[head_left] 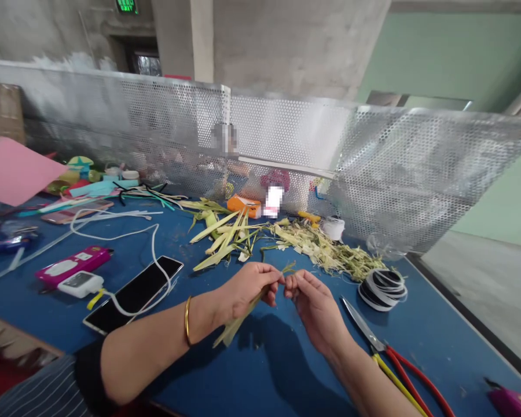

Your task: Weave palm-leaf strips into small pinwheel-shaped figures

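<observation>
My left hand [254, 284] is closed around a pale green strip of corn husk [237, 324], whose wide end hangs down below the palm. Close beside it, fingertip to fingertip, my right hand [310, 304] pinches at the thin end of the same husk, where a few wisps stick up. Both hands hover over the blue table [243, 382]. Beyond them lies a bunch of longer husk pieces [226, 237], with a heap of shredded husk [325, 249] to its right. Scissors [375, 341] with red and yellow handles lie open by my right forearm.
Left of my arm lie a phone [134, 295], a white cable [156, 243] and a magenta device [76, 266]. A black-and-white ribbon roll [382, 288] stands at the right. A perforated metal screen [282, 127] closes off the back; a person sits behind it.
</observation>
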`<state>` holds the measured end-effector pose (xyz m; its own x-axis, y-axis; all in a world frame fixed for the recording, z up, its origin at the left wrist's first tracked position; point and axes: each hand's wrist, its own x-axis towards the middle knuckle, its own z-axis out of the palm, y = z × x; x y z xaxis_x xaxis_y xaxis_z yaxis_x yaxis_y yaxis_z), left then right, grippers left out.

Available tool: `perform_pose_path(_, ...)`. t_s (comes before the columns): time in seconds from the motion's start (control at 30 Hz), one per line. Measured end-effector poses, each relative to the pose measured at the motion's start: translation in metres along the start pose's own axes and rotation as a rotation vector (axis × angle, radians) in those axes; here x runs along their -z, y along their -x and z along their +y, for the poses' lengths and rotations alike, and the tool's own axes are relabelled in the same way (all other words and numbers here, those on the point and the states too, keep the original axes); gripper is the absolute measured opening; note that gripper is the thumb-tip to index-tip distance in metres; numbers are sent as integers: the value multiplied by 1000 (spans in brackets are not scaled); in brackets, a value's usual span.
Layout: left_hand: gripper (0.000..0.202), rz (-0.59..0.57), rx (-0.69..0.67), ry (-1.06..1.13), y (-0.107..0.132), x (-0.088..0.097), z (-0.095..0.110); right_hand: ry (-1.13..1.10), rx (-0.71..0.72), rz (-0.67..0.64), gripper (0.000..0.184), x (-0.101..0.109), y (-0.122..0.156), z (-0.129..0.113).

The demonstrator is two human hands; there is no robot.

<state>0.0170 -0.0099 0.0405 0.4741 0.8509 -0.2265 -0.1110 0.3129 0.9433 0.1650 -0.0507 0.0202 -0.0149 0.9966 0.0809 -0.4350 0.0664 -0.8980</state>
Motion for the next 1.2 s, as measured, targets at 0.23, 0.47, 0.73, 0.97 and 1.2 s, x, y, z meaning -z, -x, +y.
perform_pose_path(0.23,8,72,204,192,4,-2,-3,375,213,0,27,7,-2,4)
perform_pose_path(0.47,11,64,291,265,2,0,-7,512,220,11,25,12,-4,4)
perform_pose_path(0.73,12,92,312,421,-8,2,-20,859,298,-23,9,19,-3,15)
perform_pose_path(0.97,15,109,326,507,-14,3,-30,1080,401,74,13,15,-1,21)
perform_pose_path(1.2,14,87,341,463,-11,-1,-32,1029,350,117,23,18,-4,28)
